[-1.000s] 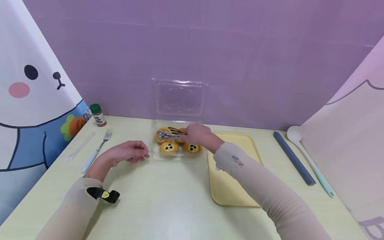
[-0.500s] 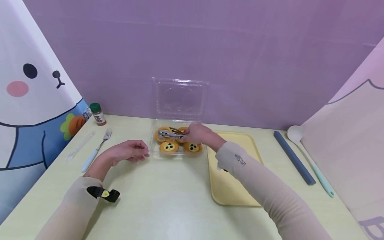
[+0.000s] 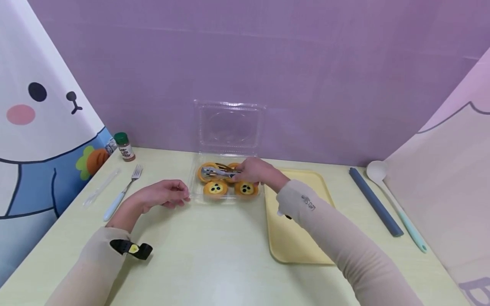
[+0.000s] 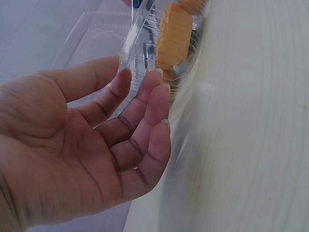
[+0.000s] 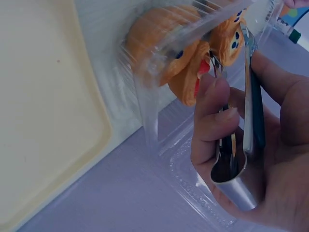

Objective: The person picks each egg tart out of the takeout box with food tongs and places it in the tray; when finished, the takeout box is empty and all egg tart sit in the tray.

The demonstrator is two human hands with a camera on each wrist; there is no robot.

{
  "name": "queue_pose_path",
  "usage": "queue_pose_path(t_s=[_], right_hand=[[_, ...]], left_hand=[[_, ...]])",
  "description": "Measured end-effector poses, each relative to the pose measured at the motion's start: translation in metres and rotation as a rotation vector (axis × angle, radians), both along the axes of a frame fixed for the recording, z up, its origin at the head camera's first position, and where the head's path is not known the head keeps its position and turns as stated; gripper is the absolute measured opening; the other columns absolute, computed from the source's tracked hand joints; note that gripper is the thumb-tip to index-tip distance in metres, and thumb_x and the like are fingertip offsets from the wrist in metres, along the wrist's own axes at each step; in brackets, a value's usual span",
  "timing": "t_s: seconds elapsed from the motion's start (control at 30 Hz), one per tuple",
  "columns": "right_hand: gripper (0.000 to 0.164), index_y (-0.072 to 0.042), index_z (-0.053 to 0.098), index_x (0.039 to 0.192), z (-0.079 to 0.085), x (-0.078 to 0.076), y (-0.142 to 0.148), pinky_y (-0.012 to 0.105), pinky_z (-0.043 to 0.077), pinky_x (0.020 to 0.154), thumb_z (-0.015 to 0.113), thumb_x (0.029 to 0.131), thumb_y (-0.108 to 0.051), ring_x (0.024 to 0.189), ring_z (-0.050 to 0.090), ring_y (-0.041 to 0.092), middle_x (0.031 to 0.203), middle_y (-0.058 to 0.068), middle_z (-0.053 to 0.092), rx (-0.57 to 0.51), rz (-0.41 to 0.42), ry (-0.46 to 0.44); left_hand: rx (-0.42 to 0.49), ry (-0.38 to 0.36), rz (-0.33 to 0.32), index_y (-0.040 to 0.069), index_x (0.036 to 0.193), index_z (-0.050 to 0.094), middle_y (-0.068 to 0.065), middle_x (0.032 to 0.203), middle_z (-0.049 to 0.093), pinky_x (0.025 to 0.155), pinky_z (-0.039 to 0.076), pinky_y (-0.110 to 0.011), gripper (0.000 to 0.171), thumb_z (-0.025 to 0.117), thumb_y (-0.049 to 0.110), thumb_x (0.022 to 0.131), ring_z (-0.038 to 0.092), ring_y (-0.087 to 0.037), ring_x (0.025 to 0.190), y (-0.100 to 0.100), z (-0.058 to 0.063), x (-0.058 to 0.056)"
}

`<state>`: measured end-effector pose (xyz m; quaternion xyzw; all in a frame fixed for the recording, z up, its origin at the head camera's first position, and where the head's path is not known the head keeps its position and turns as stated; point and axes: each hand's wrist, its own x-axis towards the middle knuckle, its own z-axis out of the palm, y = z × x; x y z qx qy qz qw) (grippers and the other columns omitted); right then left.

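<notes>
My right hand (image 3: 254,171) grips metal tongs (image 3: 216,171), whose tips are over the back-left egg tart (image 3: 208,165) in a clear plastic container (image 3: 194,193). In the right wrist view, fingers and thumb press the two arms of the tongs (image 5: 248,101) from either side. Several orange-brown tarts with dark dots sit inside; a front-left tart (image 3: 215,188) and front-right tart (image 3: 246,188) show best. The back-right one is partly hidden by my right hand. Beside the container's left front corner, my left hand (image 3: 162,193) is loosely curled around nothing. Its fingertips (image 4: 161,140) are near the plastic wall.
A yellow tray (image 3: 298,238) lies right of the container, partly under my right forearm. Farther right are a dark blue bar (image 3: 375,202) and a white spoon (image 3: 377,170). At left lie a fork (image 3: 118,199), a clear plastic utensil (image 3: 101,187) and a green-capped jar (image 3: 125,147).
My right hand has shifted very slightly right with the tongs, and the tongs' arms look a little closer together. The left hand stays in place.
</notes>
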<state>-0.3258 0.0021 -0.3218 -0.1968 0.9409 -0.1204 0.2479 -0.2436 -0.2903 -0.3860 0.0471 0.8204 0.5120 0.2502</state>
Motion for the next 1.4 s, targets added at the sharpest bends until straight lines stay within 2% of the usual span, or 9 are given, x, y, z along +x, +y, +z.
queue_pose_path(t_s=[0.3, 0.37, 0.47, 0.57, 0.8, 0.87, 1.07, 1.2, 1.4], right_hand=[[0.057, -0.019, 0.053, 0.146, -0.001, 0.001, 0.004, 0.026, 0.03, 0.041, 0.066, 0.096, -0.042, 0.04, 0.032, 0.01, 0.051, -0.003, 0.039, -0.119, -0.09, -0.035], [0.057, -0.018, 0.053, 0.146, 0.0, 0.001, 0.004, 0.025, 0.031, 0.041, 0.066, 0.096, -0.041, 0.039, 0.031, 0.01, 0.056, 0.0, 0.053, -0.13, -0.088, -0.041], [0.057, -0.016, 0.052, 0.146, 0.001, 0.001, 0.001, 0.025, 0.032, 0.042, 0.066, 0.096, -0.039, 0.04, 0.033, 0.008, 0.081, 0.005, 0.072, -0.121, -0.064, -0.039], [0.054, -0.015, 0.055, 0.144, 0.002, 0.002, -0.002, 0.024, 0.035, 0.044, 0.066, 0.097, -0.037, 0.041, 0.037, 0.008, 0.108, 0.004, 0.073, -0.093, -0.049, -0.019], [0.031, -0.013, 0.072, 0.116, 0.003, 0.005, -0.011, 0.024, 0.036, 0.044, 0.067, 0.096, -0.036, 0.048, 0.044, 0.014, 0.069, -0.002, 0.047, -0.023, -0.05, 0.002], [0.029, -0.014, 0.072, 0.115, 0.002, 0.006, -0.013, 0.024, 0.037, 0.044, 0.068, 0.096, -0.035, 0.047, 0.045, 0.014, 0.068, -0.003, 0.049, -0.015, -0.052, 0.019], [0.042, -0.024, 0.065, 0.135, -0.004, 0.005, -0.009, 0.025, 0.039, 0.046, 0.069, 0.095, -0.036, 0.052, 0.051, 0.012, 0.105, -0.002, 0.073, -0.017, -0.065, 0.081], [0.045, -0.028, 0.061, 0.138, -0.004, 0.004, -0.004, 0.026, 0.035, 0.048, 0.068, 0.095, -0.036, 0.058, 0.049, 0.011, 0.128, -0.001, 0.069, -0.002, -0.054, 0.146], [0.05, -0.028, 0.058, 0.141, 0.001, 0.003, -0.002, 0.025, 0.037, 0.05, 0.07, 0.093, -0.038, 0.075, 0.056, 0.015, 0.143, 0.001, 0.06, 0.018, -0.039, 0.175]], left_hand=[[-0.001, 0.015, -0.002, 0.005, 0.116, 0.055, -0.01, 0.118, 0.067, 0.084, 0.051, -0.035, 0.027, 0.058, 0.028, 0.102, 0.061, -0.024, 0.103, -0.001, -0.001, -0.001], [-0.001, 0.011, 0.002, 0.005, 0.116, 0.056, -0.01, 0.118, 0.067, 0.084, 0.051, -0.035, 0.027, 0.058, 0.028, 0.102, 0.061, -0.023, 0.103, -0.001, -0.001, -0.001], [-0.001, 0.006, 0.005, 0.006, 0.115, 0.056, -0.009, 0.117, 0.067, 0.084, 0.051, -0.035, 0.026, 0.058, 0.027, 0.102, 0.061, -0.023, 0.102, -0.002, -0.001, -0.001], [0.003, 0.004, 0.011, 0.006, 0.115, 0.056, -0.009, 0.116, 0.067, 0.084, 0.051, -0.035, 0.025, 0.058, 0.027, 0.102, 0.062, -0.022, 0.101, -0.002, -0.002, 0.0], [0.008, 0.0, 0.009, 0.006, 0.116, 0.056, -0.009, 0.117, 0.067, 0.084, 0.051, -0.035, 0.027, 0.059, 0.029, 0.102, 0.061, -0.023, 0.102, -0.002, -0.003, 0.002], [0.003, 0.002, 0.007, 0.006, 0.116, 0.056, -0.009, 0.117, 0.067, 0.083, 0.051, -0.035, 0.027, 0.058, 0.029, 0.102, 0.061, -0.022, 0.102, -0.002, -0.003, 0.003], [-0.003, 0.006, 0.001, 0.006, 0.113, 0.057, -0.009, 0.115, 0.068, 0.081, 0.051, -0.034, 0.025, 0.058, 0.027, 0.102, 0.06, -0.022, 0.099, -0.002, -0.004, 0.002], [0.0, 0.007, 0.01, 0.006, 0.113, 0.057, -0.009, 0.114, 0.068, 0.081, 0.051, -0.034, 0.024, 0.059, 0.026, 0.101, 0.061, -0.023, 0.098, -0.002, -0.004, 0.001], [-0.004, 0.008, 0.014, 0.006, 0.112, 0.057, -0.01, 0.117, 0.067, 0.082, 0.051, -0.035, 0.024, 0.059, 0.027, 0.101, 0.061, -0.024, 0.1, 0.0, -0.001, 0.0]])
